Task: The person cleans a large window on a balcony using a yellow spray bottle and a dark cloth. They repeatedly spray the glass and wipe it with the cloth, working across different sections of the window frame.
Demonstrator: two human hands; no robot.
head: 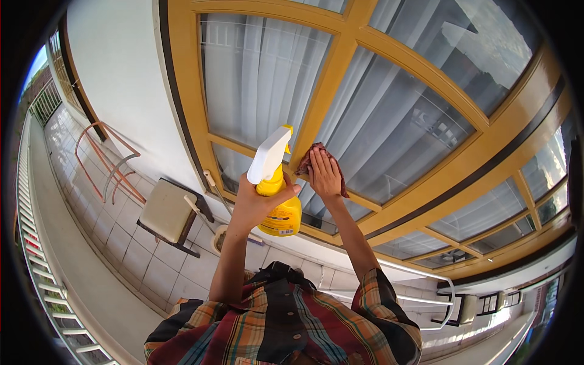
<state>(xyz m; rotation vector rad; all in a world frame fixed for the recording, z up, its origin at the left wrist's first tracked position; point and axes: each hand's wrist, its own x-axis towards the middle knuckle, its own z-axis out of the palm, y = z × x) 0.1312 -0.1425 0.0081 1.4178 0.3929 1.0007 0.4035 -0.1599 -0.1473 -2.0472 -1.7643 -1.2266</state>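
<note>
My left hand [255, 205] grips a yellow spray bottle [280, 221] around its neck. The bottle's white trigger head [271, 153] points up and away from me, towards the window, and its back bears a printed label. Fingers extended, my right hand [326, 175] presses a crumpled reddish-brown cloth [303, 166] against the window. The cloth lies where a yellow-brown wooden bar [326, 75] of the frame meets the lower corner of a glass pane [388, 123]. White curtains [269, 68] hang behind the glass.
At left stand a cushioned seat [166, 212], an orange tubular frame [93, 157] and a long-handled tool [210, 179] leaning by the wall. A white metal rack [429, 301] stands low at right, near several chairs [466, 310]. White railing [57, 301] borders the tiled floor [157, 269].
</note>
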